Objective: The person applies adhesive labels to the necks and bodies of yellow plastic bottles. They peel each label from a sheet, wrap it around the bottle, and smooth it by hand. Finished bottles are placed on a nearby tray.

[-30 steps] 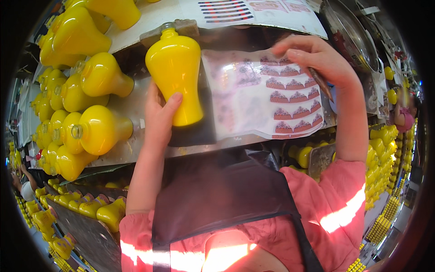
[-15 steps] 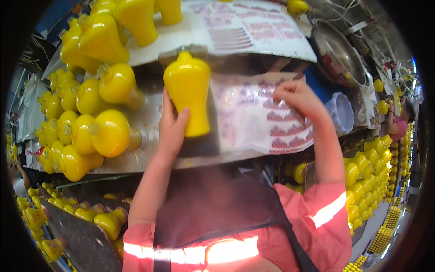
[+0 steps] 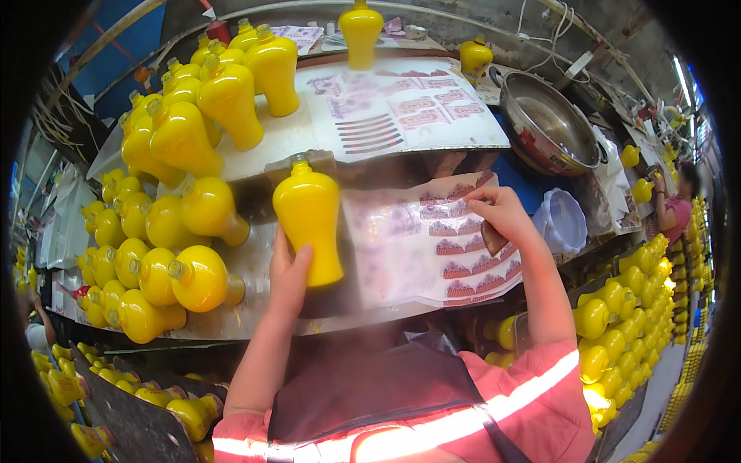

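Observation:
My left hand (image 3: 285,270) grips a glossy yellow bottle (image 3: 309,224) by its lower left side. The bottle stands tilted slightly, its clear glass neck toward a dark block on the table. To the right, a translucent sheet of reddish-brown decals (image 3: 417,255) lies on the table, with printed pieces in several rows. My right hand (image 3: 502,212) is over the sheet's upper right part, thumb and forefinger pinched together at a decal row. A small dark-brown flat piece (image 3: 492,238) sticks out below its curled fingers. Whether the fingertips hold a decal is too small to tell.
Several yellow bottles (image 3: 204,278) lie at the left, and more stand on the white raised board (image 3: 309,123) beside another decal sheet (image 3: 417,104). A metal pan (image 3: 548,123) and a whitish plastic basin (image 3: 560,221) sit at the right. Racks of yellow bottles flank me; a co-worker (image 3: 675,204) is far right.
The whole scene sits lower in the picture, showing more of the far side. The bottle stays in my left hand, and my right hand remains pinched over the decal sheet.

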Motion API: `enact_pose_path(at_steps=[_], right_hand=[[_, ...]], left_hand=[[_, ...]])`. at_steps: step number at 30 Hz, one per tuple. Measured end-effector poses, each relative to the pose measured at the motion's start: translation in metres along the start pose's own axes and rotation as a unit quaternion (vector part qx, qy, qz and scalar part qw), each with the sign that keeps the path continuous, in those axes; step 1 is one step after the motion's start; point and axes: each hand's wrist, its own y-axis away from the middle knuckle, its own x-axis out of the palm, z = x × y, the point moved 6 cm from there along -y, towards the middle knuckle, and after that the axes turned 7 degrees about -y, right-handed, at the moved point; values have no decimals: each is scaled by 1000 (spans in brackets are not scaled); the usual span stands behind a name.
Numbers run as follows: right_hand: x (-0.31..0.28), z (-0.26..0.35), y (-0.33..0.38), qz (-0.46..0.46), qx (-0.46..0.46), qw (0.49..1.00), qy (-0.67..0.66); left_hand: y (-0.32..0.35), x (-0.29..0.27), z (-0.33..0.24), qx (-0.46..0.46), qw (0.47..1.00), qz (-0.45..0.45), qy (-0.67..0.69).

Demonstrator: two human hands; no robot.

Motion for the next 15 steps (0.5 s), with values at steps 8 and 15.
enact_pose_path(at_steps=[8, 15], right_hand=[[-21, -9, -8, -103, -12, 992, 72], [-11, -17, 56, -183, -125, 944, 246]], left_hand=[[0, 0, -4, -7, 999, -29, -40], [0, 2, 0, 12, 1000, -6, 8]])
